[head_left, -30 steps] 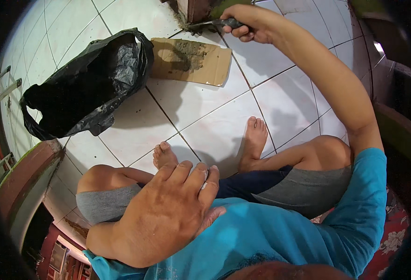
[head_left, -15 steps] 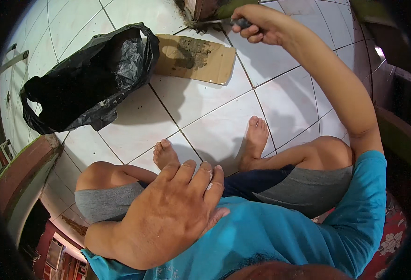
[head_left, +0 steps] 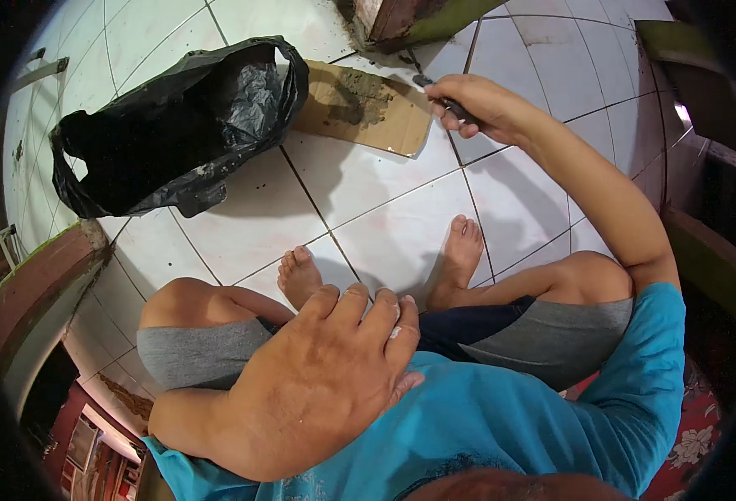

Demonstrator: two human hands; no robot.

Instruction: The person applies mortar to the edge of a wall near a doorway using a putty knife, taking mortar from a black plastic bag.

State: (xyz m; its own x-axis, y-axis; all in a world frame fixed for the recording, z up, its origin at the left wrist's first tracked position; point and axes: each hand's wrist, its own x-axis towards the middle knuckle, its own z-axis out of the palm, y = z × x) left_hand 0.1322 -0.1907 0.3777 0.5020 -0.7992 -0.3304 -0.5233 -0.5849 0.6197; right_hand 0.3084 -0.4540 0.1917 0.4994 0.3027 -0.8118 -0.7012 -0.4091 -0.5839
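My right hand (head_left: 489, 104) is closed round a dark-handled tool (head_left: 458, 110), its narrow neck pointing up and left to the base of a post. The tool's far end is thin and hard to make out. Just left of that hand lies a piece of brown cardboard (head_left: 406, 136) on the floor, bearing a patch of wet grey mortar-like paste (head_left: 360, 96). My left hand (head_left: 326, 376), back upward, is above my lap with its fingers stretched out and nothing seen in it. Whitish residue marks its fingers.
A black plastic bag (head_left: 205, 175) lies gaping left of the cardboard, touching or overlapping its edge. The worn post base (head_left: 385, 21) stands at the top, grey stuff around its foot. White floor tiles (head_left: 389, 188) spread below; a reddish-green ledge (head_left: 46, 280) runs at the left.
My right hand has drawn back down and slightly right from the post base, still gripping the tool. My left hand has shifted slightly right. The view has tilted a little.
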